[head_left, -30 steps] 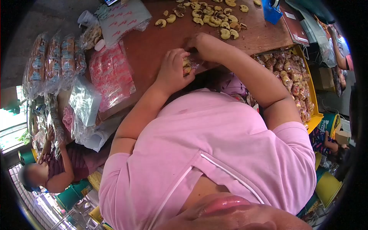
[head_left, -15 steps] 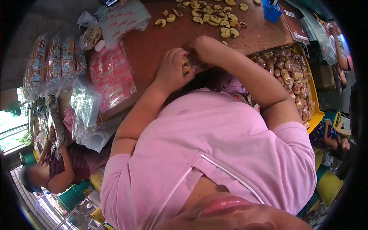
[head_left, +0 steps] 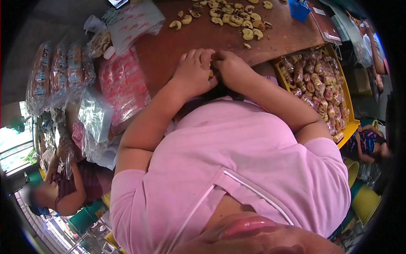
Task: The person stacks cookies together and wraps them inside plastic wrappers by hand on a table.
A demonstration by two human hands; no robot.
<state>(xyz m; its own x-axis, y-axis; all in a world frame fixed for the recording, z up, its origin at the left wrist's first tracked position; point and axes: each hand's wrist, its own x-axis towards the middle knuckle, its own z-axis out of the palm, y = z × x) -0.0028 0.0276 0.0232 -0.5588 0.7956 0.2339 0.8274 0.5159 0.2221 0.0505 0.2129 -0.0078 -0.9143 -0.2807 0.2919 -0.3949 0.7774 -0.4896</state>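
Observation:
My left hand (head_left: 194, 73) is closed around a small pastry packet (head_left: 211, 74), which shows only in part between its fingers. My right hand (head_left: 228, 67) is beside it, fingers pinched together at the packet's end; what they grip is too small to make out. Both hands are over the near edge of the brown table (head_left: 177, 42). Beyond them lie several loose curved pastries (head_left: 237, 19) with dark filling. Printed red and clear plastic wrappers (head_left: 122, 84) are on the left.
A yellow crate (head_left: 347, 91) of wrapped pastries (head_left: 317, 82) stands at the right. Bagged loaves (head_left: 59, 76) are at the left. A blue tape dispenser (head_left: 299, 10) sits at the far edge. One co-worker (head_left: 72, 186) is at lower left, others at right.
My right hand has drawn back slightly and lies closer to my left hand, which has risen a little. More of the yellow crate shows. The co-worker at right has shifted.

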